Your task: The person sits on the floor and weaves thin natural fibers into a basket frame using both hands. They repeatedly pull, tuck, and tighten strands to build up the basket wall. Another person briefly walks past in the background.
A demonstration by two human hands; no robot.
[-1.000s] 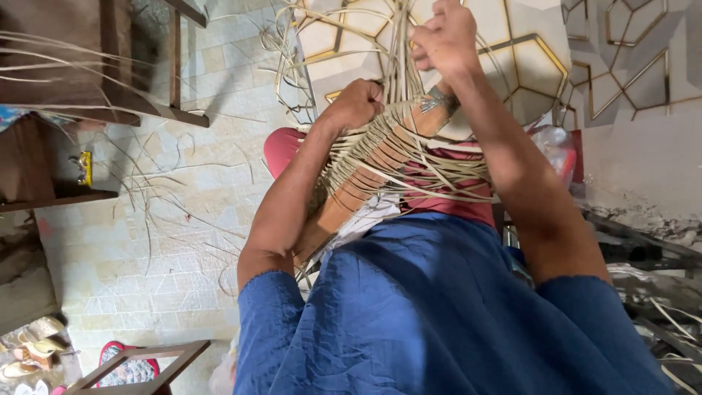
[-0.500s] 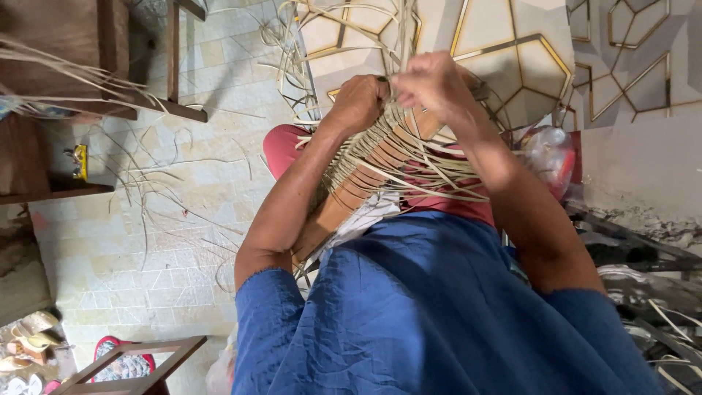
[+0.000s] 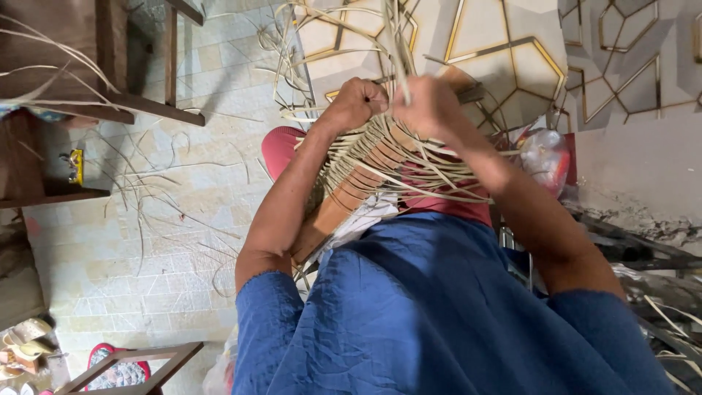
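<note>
A wooden frame piece [image 3: 338, 211] lies across my lap, partly wrapped in woven pale cane strips [image 3: 380, 157]. My left hand [image 3: 356, 102] is closed in a fist at the far end of the weave, gripping the strips there. My right hand [image 3: 431, 106] sits right beside it, closed around a bundle of long cane strands [image 3: 398, 44] that rise up and away. Loose strands fan out to the right over my red trousers [image 3: 281, 150]. My blue shirt fills the lower frame.
Loose cane strips [image 3: 157, 183] litter the tiled floor at left. Dark wooden furniture [image 3: 110, 66] stands upper left, a wooden frame [image 3: 131, 362] lower left. A patterned panel with gold lines [image 3: 504, 58] is ahead, a plastic bag [image 3: 545, 157] at right.
My right hand has come down from high up to beside my left hand on the weave, pulling the strand bundle with it. The left hand has stayed put.
</note>
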